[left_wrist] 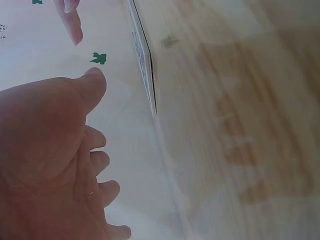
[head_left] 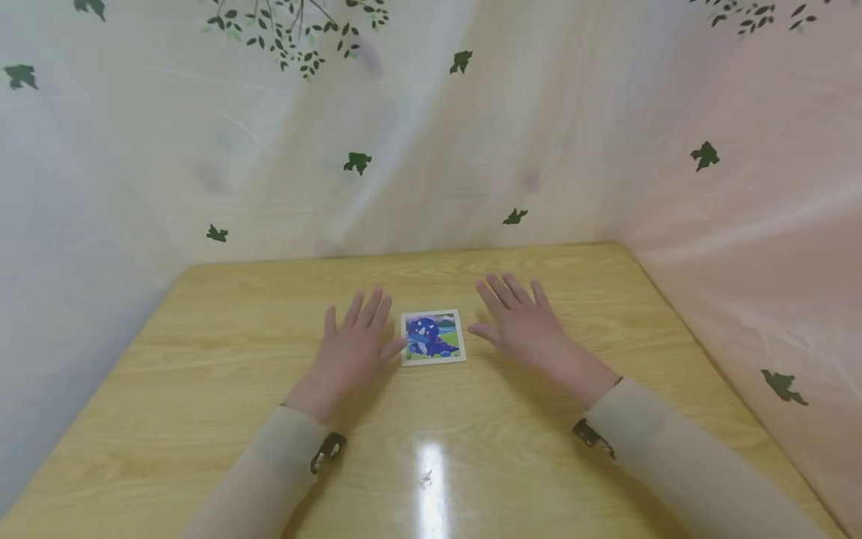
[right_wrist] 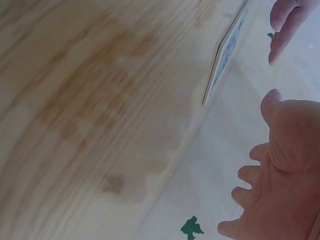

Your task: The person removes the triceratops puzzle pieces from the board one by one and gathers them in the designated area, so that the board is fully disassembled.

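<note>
A small square picture puzzle point(head_left: 433, 337) with a white border and a blue-purple cartoon dinosaur lies flat on the wooden table. My left hand point(head_left: 352, 348) hovers to its left, fingers spread, the thumb tip close to the puzzle's left edge in the head view. To the right, my right hand point(head_left: 525, 326) is held above the table with straight, spread fingers and holds nothing. Both wrist views show the puzzle edge-on as a thin slab point(left_wrist: 144, 60) point(right_wrist: 224, 55), apart from the left palm point(left_wrist: 45, 140) and the right palm point(right_wrist: 295, 160).
The light wooden table point(head_left: 222, 359) carries a bright reflection near its front. Pale cloth point(head_left: 417, 112) with printed green leaves and branches hangs behind and at both sides. Dark bands or clips point(head_left: 328, 452) sit on the sleeves at both wrists.
</note>
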Demonstrator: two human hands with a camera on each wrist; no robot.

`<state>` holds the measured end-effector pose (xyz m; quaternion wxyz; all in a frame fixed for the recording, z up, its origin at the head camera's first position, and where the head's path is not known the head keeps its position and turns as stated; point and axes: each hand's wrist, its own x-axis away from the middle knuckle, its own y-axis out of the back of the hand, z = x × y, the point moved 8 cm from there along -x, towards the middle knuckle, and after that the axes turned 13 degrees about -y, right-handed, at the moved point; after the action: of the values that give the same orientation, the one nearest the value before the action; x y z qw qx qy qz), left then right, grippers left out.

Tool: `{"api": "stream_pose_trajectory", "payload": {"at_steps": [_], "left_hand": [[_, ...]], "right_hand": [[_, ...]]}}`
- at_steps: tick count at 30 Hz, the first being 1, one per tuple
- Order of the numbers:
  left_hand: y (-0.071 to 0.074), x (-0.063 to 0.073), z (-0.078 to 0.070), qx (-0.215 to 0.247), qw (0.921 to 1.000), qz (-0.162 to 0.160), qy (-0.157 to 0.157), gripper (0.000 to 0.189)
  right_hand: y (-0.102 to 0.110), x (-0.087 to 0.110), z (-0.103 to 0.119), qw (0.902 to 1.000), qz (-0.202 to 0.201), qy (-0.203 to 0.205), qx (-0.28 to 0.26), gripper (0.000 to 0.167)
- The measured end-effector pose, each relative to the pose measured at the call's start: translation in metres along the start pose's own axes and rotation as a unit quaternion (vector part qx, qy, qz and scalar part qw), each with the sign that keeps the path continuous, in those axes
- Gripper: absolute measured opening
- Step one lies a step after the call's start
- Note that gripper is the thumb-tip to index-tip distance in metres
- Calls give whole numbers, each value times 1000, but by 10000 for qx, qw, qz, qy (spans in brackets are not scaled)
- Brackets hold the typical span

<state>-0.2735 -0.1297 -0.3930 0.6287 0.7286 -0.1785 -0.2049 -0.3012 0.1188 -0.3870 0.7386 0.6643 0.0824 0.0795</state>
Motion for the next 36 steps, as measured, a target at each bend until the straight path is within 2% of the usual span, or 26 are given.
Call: {"api": "stream_pose_trajectory", "payload": {"at_steps": [5, 13, 19, 22, 24, 28, 36], "left_hand": [[-5, 0, 1, 110, 9999, 114, 23, 84], [-4, 4, -3, 163, 9998, 59, -108, 81], [-11, 10, -6, 219, 9992, 247, -244, 80], [-14, 14, -8, 299, 9985, 390, -256, 80], [-16, 16, -11, 221, 9976, 546, -374, 80], [-19, 20, -16, 219, 9947, 824, -576, 81], [-24, 20, -20, 424, 9919, 1013, -636, 81]], "right_hand": [[-1, -3, 15, 9999, 46, 132, -40, 83], [-9, -14, 39, 9990, 253, 284, 212, 84], [-16, -21, 62, 9970, 362, 638, 262, 80], [-18, -23, 71, 9950, 449, 885, 75, 77], [-19, -25, 73, 9935, 542, 997, -49, 75], [-22, -29, 76, 9916, 726, 1029, -294, 72], [-20, -38, 87, 9865, 864, 1143, -794, 60]]}}
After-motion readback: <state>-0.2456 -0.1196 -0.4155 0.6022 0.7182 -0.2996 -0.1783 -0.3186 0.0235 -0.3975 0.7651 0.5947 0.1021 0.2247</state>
